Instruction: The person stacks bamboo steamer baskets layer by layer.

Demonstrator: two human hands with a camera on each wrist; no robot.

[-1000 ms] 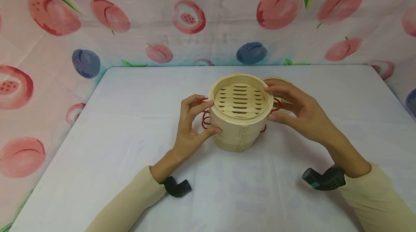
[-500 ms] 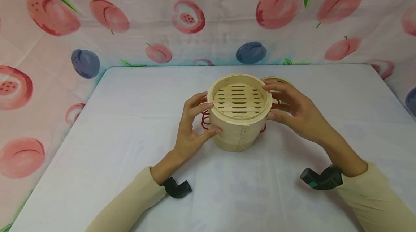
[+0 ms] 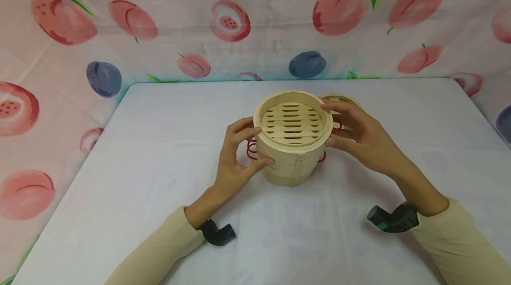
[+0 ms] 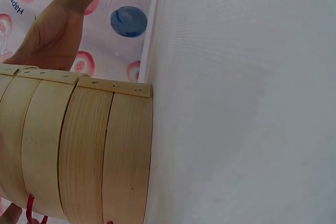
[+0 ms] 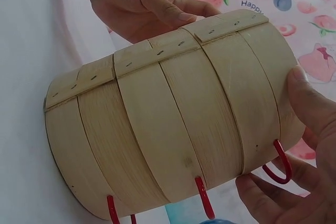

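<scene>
A stack of bamboo steamer baskets [image 3: 279, 167] stands upright on the white table, its slatted floor [image 3: 293, 123] showing inside the top rim. Three tiers show in the right wrist view, with red handle loops [image 5: 283, 165] on the side. My left hand [image 3: 233, 156] grips the stack's left side, thumb on the front wall and fingers by the upper rim. My right hand [image 3: 365, 140] holds the top tier at its right rim, with thumb and fingers on the edge. Left fingertips barely enter the left wrist view, beside the wall [image 4: 84, 145].
Behind my right hand, another round bamboo piece [image 3: 339, 97] lies partly hidden by the stack. A black wrist device [image 3: 397, 219] sits at my right cuff, another [image 3: 218, 233] at the left. A fruit-print cloth [image 3: 271, 23] rises behind the table [image 3: 159, 178].
My right hand and the top of the stack have shifted slightly left. My left fingers have moved in closer to the rim, covering the upper red loop on that side.
</scene>
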